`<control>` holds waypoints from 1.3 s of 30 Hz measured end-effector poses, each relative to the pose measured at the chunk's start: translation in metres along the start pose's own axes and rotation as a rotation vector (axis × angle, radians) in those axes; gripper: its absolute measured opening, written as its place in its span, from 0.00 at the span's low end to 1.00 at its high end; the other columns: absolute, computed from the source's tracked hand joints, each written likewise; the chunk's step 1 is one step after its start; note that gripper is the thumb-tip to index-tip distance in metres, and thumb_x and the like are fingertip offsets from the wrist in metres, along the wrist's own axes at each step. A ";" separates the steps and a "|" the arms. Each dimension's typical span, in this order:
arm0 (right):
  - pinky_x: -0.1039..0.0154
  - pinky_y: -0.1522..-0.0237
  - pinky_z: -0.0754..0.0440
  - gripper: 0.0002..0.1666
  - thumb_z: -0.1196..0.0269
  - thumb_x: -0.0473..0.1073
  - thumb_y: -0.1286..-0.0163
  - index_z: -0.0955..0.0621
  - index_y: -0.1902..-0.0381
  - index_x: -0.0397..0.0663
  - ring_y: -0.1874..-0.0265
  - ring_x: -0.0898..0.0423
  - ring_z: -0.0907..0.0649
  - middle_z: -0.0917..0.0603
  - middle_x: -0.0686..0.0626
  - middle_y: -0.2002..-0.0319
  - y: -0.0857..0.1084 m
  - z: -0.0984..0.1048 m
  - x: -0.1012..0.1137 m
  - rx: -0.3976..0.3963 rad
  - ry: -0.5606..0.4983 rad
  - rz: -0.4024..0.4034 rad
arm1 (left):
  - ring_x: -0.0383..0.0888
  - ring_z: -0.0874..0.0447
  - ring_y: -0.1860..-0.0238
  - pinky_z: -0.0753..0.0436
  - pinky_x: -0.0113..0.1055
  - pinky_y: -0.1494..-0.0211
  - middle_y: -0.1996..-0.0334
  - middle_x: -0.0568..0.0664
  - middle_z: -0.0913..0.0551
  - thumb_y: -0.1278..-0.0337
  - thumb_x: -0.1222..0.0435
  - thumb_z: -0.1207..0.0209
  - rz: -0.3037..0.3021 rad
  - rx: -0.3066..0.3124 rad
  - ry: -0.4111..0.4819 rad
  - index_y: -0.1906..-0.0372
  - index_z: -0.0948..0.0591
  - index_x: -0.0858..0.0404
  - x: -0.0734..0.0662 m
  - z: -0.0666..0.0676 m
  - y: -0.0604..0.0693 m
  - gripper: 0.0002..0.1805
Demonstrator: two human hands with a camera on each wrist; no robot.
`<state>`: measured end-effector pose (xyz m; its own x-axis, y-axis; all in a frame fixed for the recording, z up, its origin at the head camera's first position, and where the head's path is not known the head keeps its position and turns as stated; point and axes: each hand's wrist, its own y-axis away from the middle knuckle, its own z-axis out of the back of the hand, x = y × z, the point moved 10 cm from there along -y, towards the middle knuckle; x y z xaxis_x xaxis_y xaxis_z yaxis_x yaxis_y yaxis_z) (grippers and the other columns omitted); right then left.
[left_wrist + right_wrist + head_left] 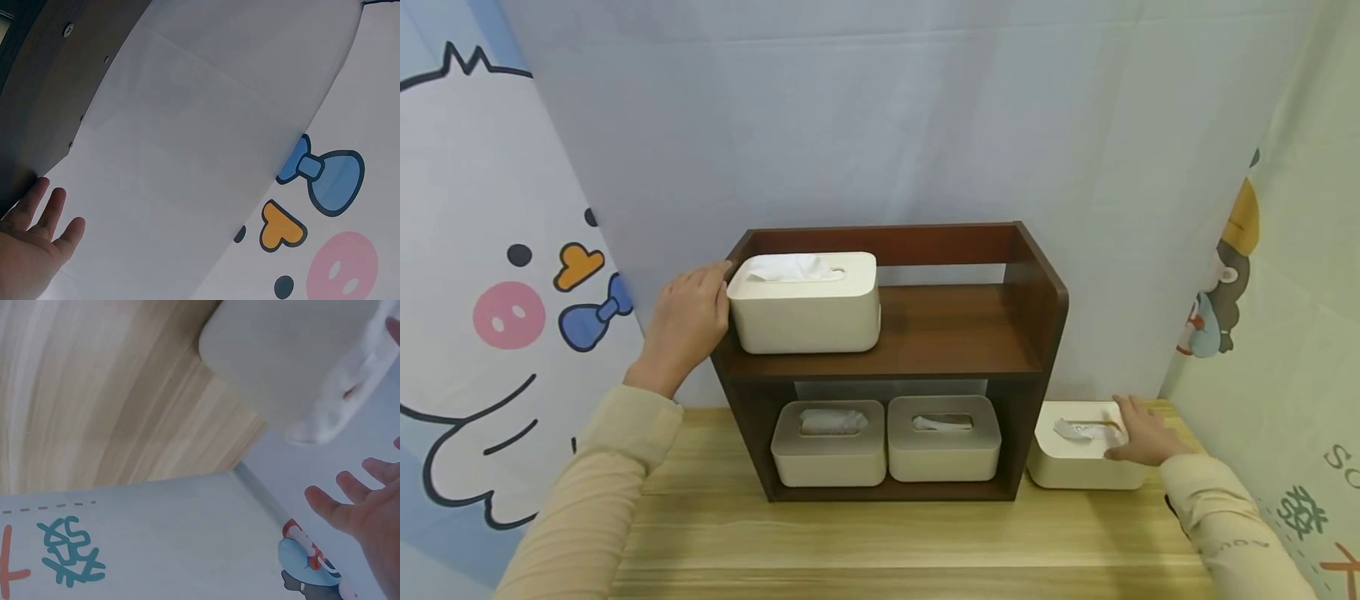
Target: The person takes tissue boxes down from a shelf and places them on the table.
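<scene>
A dark brown two-tier wooden shelf (955,358) stands on the table. On its upper tier, at the left end, sits a cream tissue box (805,317) with a white tissue sticking out. My left hand (691,321) is at the shelf's upper left side, beside that box. In the left wrist view its fingers (53,209) extend along the dark side panel (62,81). Right of the shelf, another tissue box (1086,471) rests on the table. My right hand (1142,433) is at that box's right end with its fingers spread; the right wrist view shows them apart from the box (275,369).
Two more tissue boxes, a left one (829,467) and a right one (943,462), stand side by side on the lower tier. The wood-grain table (850,542) meets a pale curtain (925,125) behind and a printed green curtain (1292,333) at right.
</scene>
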<state>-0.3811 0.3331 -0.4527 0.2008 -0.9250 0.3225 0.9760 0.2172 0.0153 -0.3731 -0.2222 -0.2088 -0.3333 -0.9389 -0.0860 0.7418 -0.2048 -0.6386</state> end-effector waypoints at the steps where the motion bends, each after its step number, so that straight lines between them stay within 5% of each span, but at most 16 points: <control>1: 0.26 0.51 0.40 0.55 0.30 0.45 0.52 0.47 0.39 0.20 0.47 0.18 0.43 0.47 0.16 0.42 0.000 0.004 0.003 -0.013 0.011 0.017 | 0.64 0.29 0.46 0.32 0.60 0.44 0.46 0.66 0.25 0.34 0.66 0.61 -0.003 -0.004 -0.001 0.42 0.30 0.69 0.000 0.000 0.000 0.20; 11: 0.26 0.58 0.35 0.46 0.37 0.51 0.42 0.42 0.38 0.26 0.48 0.21 0.37 0.40 0.23 0.42 -0.004 0.058 0.022 -0.129 0.169 0.029 | 0.64 0.27 0.48 0.30 0.58 0.45 0.49 0.67 0.23 0.35 0.67 0.59 -0.026 -0.049 -0.001 0.43 0.28 0.69 -0.004 0.005 0.001 0.19; 21: 0.27 0.55 0.36 0.37 0.39 0.46 0.39 0.37 0.39 0.30 0.49 0.25 0.35 0.33 0.28 0.44 -0.002 0.125 0.074 -0.319 0.273 0.104 | 0.64 0.29 0.47 0.32 0.58 0.43 0.48 0.66 0.24 0.34 0.67 0.60 -0.013 -0.021 0.008 0.42 0.29 0.69 -0.003 0.004 0.002 0.20; 39: 0.32 0.51 0.35 0.32 0.43 0.45 0.35 0.36 0.39 0.31 0.47 0.27 0.34 0.34 0.29 0.42 -0.010 0.212 0.160 -0.408 0.291 0.206 | 0.64 0.28 0.47 0.31 0.59 0.44 0.48 0.67 0.24 0.34 0.67 0.60 -0.018 -0.008 0.013 0.42 0.29 0.69 0.001 0.007 0.003 0.20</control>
<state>-0.3766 0.2489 -0.2002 0.3496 -0.9369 0.0033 0.8558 0.3179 -0.4082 -0.3674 -0.2259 -0.2050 -0.3537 -0.9315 -0.0845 0.7310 -0.2189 -0.6463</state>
